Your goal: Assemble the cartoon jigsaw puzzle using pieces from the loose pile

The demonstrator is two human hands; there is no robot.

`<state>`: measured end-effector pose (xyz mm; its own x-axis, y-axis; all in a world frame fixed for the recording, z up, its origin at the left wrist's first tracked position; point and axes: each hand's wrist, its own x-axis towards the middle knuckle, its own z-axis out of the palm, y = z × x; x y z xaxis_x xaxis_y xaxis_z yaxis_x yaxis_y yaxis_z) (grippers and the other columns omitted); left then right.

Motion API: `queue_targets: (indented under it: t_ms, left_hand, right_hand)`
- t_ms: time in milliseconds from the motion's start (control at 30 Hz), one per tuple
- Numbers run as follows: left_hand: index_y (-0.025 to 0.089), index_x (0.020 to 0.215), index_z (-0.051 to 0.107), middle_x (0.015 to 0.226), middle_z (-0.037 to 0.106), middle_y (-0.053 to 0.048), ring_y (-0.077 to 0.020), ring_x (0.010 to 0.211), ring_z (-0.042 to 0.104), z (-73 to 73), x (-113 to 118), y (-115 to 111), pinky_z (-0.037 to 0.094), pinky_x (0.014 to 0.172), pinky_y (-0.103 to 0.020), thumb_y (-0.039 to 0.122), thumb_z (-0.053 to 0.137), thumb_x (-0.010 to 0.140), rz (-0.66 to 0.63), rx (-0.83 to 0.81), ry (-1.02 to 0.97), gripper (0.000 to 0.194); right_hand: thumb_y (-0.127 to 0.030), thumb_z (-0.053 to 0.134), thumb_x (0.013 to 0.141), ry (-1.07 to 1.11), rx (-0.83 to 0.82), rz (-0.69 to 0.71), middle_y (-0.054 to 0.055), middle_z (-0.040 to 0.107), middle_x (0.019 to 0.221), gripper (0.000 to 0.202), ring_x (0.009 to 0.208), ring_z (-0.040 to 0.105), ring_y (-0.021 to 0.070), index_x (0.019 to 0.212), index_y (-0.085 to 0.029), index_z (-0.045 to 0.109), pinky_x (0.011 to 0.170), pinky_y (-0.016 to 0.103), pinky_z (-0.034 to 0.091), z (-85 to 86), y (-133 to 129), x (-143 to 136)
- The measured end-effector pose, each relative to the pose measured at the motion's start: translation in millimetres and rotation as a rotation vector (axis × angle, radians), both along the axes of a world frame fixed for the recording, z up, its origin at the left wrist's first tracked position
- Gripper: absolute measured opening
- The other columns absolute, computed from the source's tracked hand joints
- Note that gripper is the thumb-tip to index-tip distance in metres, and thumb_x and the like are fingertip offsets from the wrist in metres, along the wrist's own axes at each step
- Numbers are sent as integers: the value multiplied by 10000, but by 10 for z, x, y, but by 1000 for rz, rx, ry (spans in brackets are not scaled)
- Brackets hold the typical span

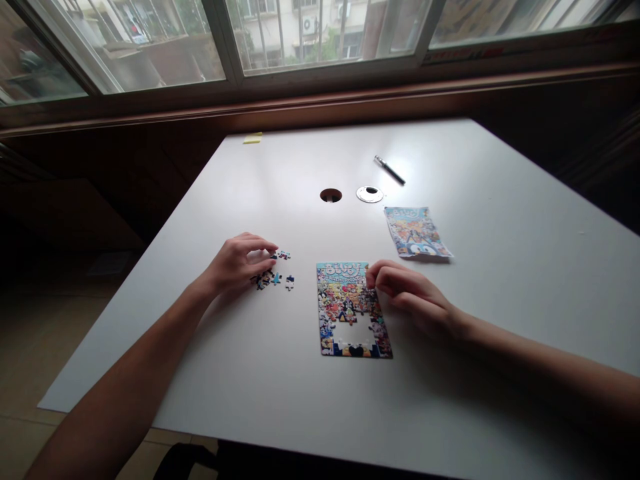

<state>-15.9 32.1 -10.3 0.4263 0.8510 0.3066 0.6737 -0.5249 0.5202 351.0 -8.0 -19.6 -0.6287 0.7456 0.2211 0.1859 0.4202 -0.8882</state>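
A jigsaw puzzle [325, 307] lies flat on the white table, with a gap showing the surface in its lower middle. My right hand [415, 290] is curled at the puzzle's upper right edge, fingertips against it; whatever they may hold is hidden. To the left, my left hand [245, 260] hovers over a small heap of loose puzzle pieces [265, 280], partly covering it. Its thumb and index finger pinch a small dark puzzle piece [274, 255]. Beside the heap lie a separate piece [290, 283] and another piece [285, 255].
A creased picture sheet [417, 233] with a similar print lies beyond my right hand. Farther back are a black pen [390, 171], a round metal cover [369, 194] and a cable hole [331, 195]. Yellow tape [253, 138] marks the table's far edge, below the windows.
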Motion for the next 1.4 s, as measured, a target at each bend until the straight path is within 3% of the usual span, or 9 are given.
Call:
queue_targets:
  t_ms: [333,633,933,1100,1267,1400]
  left_hand:
    - [186,1051,721,948,727,-53,-164,858,668,7,3,1,520,841,-283,249,681,809,-31,20,-8,253]
    - [168,947,678,895,679,-20,-130,812,625,27,-1,-5,479,787,-239,269,725,792,-25,-34,-25,191]
    - [160,1029,704,915,713,-51,-143,802,647,-3,-2,-4,515,779,-260,287,745,785,-16,-86,-101,278]
    - [165,961,708,885,699,-41,-142,800,632,12,5,1,512,766,-260,284,771,767,-26,-74,-90,236]
    - [187,967,739,987,679,-68,-155,855,638,32,17,-6,537,772,-268,320,722,810,-62,-125,-105,206]
    - [191,994,741,1022,675,-76,-167,888,644,41,5,-20,548,786,-277,308,655,841,-16,-135,-108,211]
  right_hand:
    - [-216,440,796,11,-11,7,52,512,951,39,840,451,207,786,-196,472,711,333,338,-3,4,-5]
    - [-209,441,800,12,-15,13,51,514,954,37,848,451,207,788,-195,473,714,332,334,12,-6,-7]
    - [-207,441,786,-5,-8,12,47,503,928,38,800,432,199,807,-199,472,679,329,328,10,1,-7]
    - [-199,440,786,-5,-6,9,51,510,939,8,836,451,208,786,-200,449,707,335,338,14,3,-12]
    - [-200,440,789,-1,-15,3,52,513,943,13,840,453,208,779,-199,448,710,336,340,22,-3,-18]
    - [-201,438,791,-1,-11,7,48,513,937,18,830,451,204,775,-200,448,706,334,342,19,-2,-11]
